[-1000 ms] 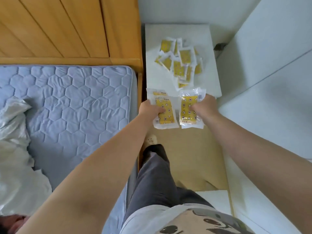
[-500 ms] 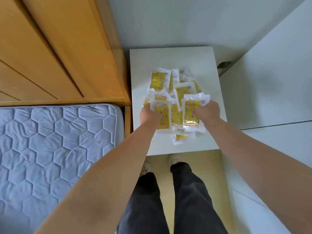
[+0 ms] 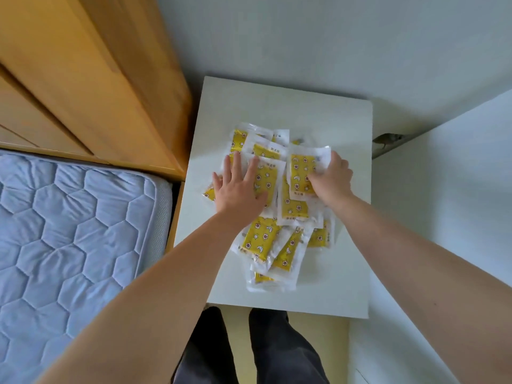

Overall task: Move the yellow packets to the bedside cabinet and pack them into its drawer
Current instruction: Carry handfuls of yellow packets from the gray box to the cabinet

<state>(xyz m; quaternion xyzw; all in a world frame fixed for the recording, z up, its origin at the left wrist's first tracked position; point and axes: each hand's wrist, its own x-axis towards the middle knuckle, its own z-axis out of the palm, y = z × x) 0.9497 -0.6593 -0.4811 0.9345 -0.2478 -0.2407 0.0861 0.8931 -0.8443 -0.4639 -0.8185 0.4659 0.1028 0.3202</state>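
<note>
On bedside cabinet (image 3: 346,286): yellow packets (image 3: 260,239) heaped, long axes mostly near–far.
Left hand (image 3: 238,192): flat, fingers straight, on heap's left.
Right hand (image 3: 331,180): curled round far-right packet (image 3: 300,173).
Drawer: unseen, likely under near edge.

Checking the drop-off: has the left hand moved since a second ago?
Yes. The left hand went forward, from the near edge of the bedside cabinet onto the packet pile.
</note>
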